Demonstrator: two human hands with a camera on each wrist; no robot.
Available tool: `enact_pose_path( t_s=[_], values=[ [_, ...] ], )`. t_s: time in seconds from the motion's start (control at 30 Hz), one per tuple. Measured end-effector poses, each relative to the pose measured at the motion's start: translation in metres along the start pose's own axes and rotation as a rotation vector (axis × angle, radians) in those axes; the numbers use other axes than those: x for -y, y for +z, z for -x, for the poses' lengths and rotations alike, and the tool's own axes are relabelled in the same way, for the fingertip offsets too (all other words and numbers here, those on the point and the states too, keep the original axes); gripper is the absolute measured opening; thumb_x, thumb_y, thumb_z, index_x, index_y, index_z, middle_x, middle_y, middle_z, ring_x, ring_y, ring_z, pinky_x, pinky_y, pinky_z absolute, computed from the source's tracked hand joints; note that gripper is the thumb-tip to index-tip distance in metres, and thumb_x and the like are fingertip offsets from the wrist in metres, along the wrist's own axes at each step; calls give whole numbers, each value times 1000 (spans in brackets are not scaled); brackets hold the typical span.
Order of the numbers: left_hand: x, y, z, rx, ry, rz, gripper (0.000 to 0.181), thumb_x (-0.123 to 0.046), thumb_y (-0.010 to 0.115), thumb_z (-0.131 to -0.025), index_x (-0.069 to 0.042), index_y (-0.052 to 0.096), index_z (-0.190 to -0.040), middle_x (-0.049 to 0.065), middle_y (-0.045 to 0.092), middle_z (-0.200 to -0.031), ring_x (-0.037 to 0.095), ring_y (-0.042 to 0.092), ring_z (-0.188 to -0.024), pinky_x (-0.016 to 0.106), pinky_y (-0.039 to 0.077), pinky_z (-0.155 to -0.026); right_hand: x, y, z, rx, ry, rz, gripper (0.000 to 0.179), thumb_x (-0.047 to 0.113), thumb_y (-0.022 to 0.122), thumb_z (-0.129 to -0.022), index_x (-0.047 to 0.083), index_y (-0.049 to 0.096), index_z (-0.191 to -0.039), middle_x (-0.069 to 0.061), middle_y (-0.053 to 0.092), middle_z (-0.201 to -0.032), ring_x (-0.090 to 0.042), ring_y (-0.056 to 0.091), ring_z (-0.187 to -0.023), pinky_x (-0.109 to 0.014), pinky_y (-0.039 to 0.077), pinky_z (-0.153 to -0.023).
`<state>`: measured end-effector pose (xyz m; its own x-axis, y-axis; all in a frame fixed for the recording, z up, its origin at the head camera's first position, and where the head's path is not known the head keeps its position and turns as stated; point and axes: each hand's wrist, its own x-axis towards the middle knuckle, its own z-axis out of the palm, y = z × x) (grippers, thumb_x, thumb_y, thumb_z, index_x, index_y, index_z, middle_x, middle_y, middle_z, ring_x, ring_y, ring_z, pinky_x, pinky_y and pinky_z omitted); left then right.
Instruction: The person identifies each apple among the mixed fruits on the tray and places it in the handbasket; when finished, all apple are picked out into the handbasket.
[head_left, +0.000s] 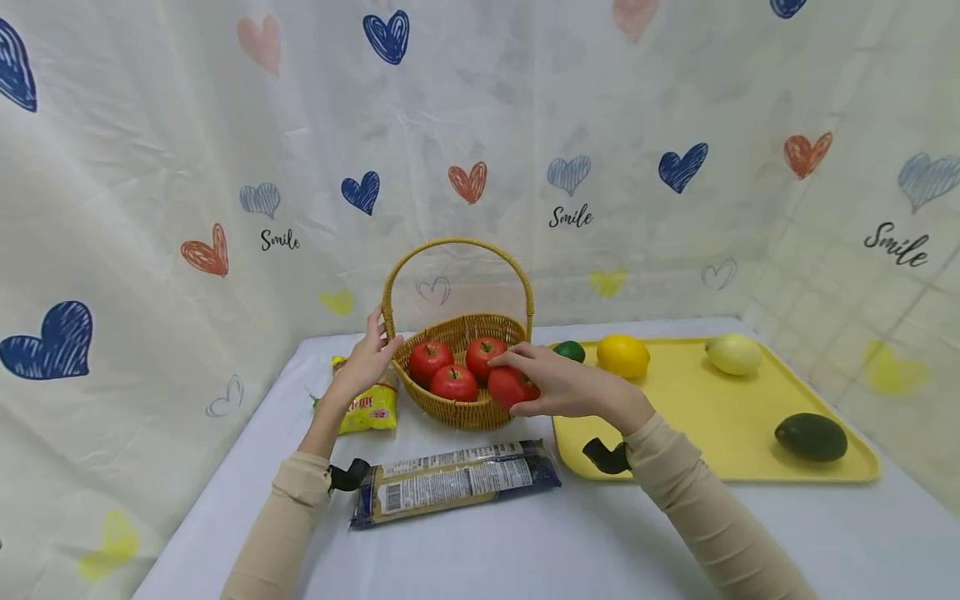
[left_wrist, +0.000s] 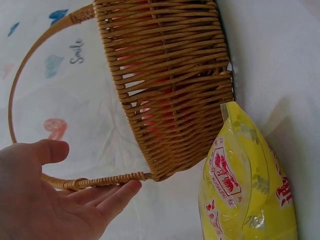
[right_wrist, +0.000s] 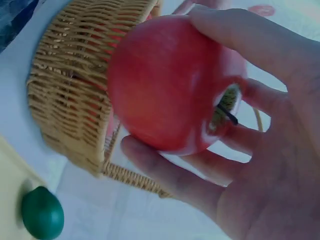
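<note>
A wicker basket (head_left: 459, 414) with a tall arched handle has several red apples (head_left: 453, 383) inside. At its right rim my right hand (head_left: 558, 380) grips another red apple (right_wrist: 165, 85), thumb and fingers spread round it. The dark stem faces the palm in the right wrist view. My left hand (head_left: 365, 357) is at the basket's left side, its fingers extended along the foot of the handle (left_wrist: 107, 179). Its thumb stands apart from the handle in the left wrist view. Below that hand lies a yellow snack bag (left_wrist: 245, 185), partly hidden by the arm in the head view.
On the right, a yellow tray (head_left: 690, 417) bears a lemon (head_left: 623, 357), a pale yellow fruit (head_left: 733, 355), a dark green avocado-like fruit (head_left: 811, 437) and a small green fruit (right_wrist: 42, 214). A long blue-and-gold package (head_left: 455, 483) lies in front of the basket.
</note>
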<state>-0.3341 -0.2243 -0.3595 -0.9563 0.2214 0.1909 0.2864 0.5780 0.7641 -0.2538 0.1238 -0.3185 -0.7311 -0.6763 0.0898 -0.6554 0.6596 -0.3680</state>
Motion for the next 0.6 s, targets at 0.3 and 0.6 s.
enact_pose_path(
  t_s=[0.3, 0.6],
  values=[
    [6, 10, 5, 32, -10, 55, 81, -40, 44, -110, -19, -12, -165, 24, 15, -171, 45, 34, -152, 60, 37, -119, 2, 16, -24, -83, -41, 95, 65, 31, 77, -93, 18, 49, -150, -14, 47, -153, -33, 53, -129, -47, 58, -100],
    [3, 1, 0, 2, 8, 42, 80, -40, 43, -110, -20, -12, -165, 25, 15, -171, 46, 33, -152, 61, 35, -120, -7, 3, -95, -68, 20, 207, 64, 31, 76, -94, 18, 49, -150, -12, 49, -149, -33, 51, -133, -48, 51, -110]
  ],
)
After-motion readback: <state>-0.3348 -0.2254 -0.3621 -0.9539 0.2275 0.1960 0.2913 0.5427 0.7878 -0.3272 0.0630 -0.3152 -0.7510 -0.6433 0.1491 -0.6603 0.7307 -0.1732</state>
